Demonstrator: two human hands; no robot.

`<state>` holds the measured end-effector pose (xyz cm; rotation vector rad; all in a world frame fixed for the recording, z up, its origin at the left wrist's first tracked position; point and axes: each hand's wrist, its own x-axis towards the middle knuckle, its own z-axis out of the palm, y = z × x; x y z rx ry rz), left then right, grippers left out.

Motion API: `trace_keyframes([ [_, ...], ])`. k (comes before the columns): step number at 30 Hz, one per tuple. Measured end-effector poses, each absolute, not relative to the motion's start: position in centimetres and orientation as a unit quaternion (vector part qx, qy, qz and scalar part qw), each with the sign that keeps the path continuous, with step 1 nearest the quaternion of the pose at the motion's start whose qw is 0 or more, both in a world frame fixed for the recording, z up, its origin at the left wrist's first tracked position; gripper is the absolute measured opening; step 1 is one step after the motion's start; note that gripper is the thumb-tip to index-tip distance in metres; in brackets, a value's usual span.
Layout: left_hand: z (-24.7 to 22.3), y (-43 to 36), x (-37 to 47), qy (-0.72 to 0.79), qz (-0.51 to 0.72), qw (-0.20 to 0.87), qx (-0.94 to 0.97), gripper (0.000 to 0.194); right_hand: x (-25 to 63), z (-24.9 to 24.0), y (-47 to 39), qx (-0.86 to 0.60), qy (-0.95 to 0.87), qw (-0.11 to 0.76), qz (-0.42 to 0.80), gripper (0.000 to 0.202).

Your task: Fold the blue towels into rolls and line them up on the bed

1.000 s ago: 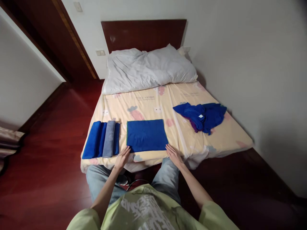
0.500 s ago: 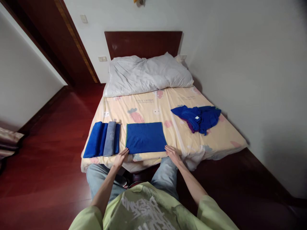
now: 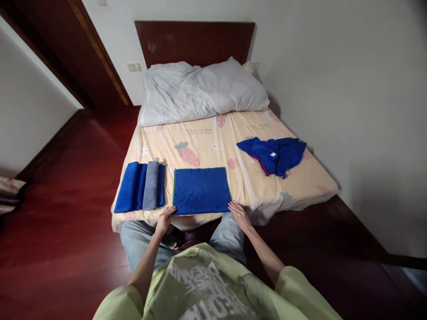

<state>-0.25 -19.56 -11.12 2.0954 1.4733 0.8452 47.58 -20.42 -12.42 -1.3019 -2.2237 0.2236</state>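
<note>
A blue towel (image 3: pixel 202 191) with green edging lies folded into a flat rectangle at the front of the bed. My left hand (image 3: pixel 166 218) grips its near left corner, fingers on top. At the near right corner, my right hand (image 3: pixel 239 214) holds the cloth the same way. Left of it several rolled towels stand side by side: a bright blue one (image 3: pixel 127 186) outermost, a grey one (image 3: pixel 151 186) with pale lettering, and darker blue ones beside it. On the right lies a crumpled heap of blue cloths (image 3: pixel 276 153) with a white label and a purple patch.
The bed (image 3: pixel 207 144) has a cream sheet with carrot prints. A white quilt (image 3: pixel 203 91) is bunched against the dark wooden headboard (image 3: pixel 196 42). Walls rise behind and to the right, and a door (image 3: pixel 50 40) stands at the far left above the red floor (image 3: pixel 66 213).
The camera view has tipped slightly downward. The flat blue towel has slid a little toward me, nearer the bed's front edge, with both hands still at its near corners.
</note>
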Motion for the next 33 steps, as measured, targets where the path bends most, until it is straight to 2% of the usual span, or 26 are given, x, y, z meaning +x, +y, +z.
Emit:
trace_keyframes([
  [5, -10.2, -19.4, -0.2, 0.577, 0.326, 0.272, 0.697, 0.041, 46.9, -11.6, -20.7, -0.515, -0.782, 0.329, 0.122, 0.046],
  [9, -9.4, -19.3, 0.3, 0.61, 0.35, 0.286, 0.651, 0.04, 46.2, -10.7, -20.5, -0.564, -0.698, 0.396, 0.194, 0.039],
  [13, -9.0, -18.8, 0.6, 0.63, 0.37, 0.298, 0.614, 0.04, 46.2, -10.2, -19.6, -0.598, -0.629, 0.424, 0.261, 0.035],
  [20, -8.5, -17.9, 1.5, 0.688, 0.398, 0.269, 0.543, 0.053, 46.3, -10.9, -17.4, -0.634, -0.54, 0.468, 0.294, 0.047],
  [26, -8.7, -16.5, 2.4, 0.702, 0.42, 0.221, 0.531, 0.052, 46.0, -10.9, -15.0, -0.654, -0.538, 0.46, 0.268, 0.055],
  [33, -8.0, -15.4, 3.3, 0.729, 0.358, 0.177, 0.556, 0.037, 45.9, -11.3, -13.1, -0.683, -0.538, 0.421, 0.259, 0.06],
])
